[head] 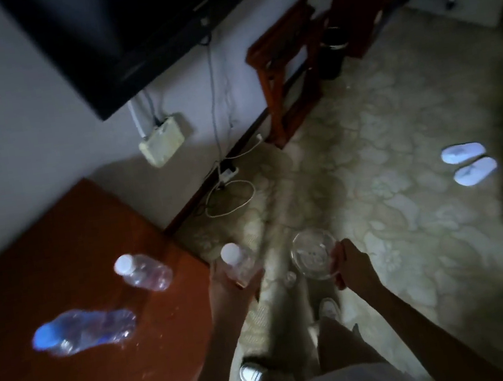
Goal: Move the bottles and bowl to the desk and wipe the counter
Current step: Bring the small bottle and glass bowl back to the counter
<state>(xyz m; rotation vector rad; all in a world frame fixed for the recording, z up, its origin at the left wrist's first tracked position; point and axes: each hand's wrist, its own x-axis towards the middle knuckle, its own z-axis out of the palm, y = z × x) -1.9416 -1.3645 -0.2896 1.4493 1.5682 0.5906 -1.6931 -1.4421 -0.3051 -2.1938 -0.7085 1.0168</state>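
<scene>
Carrying two items away from a reddish wooden counter [76, 314], a person is seen from above, in a dim and slightly blurred view. The left hand [228, 286] cups a clear plastic bottle [238, 262] with a white cap from below, fingers curled around its lower body, just past the counter's corner. The right hand [348, 265] pinches the rim of a clear bowl [313, 254] between thumb and fingers, held out over the patterned carpet [403, 167]. Both forearms reach forward from the bottom of the view, roughly parallel, with the bottle and bowl near each other but apart.

Two more bottles are on the counter: one with a white cap [143, 271] near its far edge, and one with a blue cap [81, 330], which looks to be lying on its side. A dark wooden piece of furniture [355, 1] far across the room is probably the desk.

To do this step well, the bowl should stay level and the bottle upright while walking, with care for the white cable [231, 198] on the floor by the wall. A pair of white slippers [468, 163] sits to the right.
</scene>
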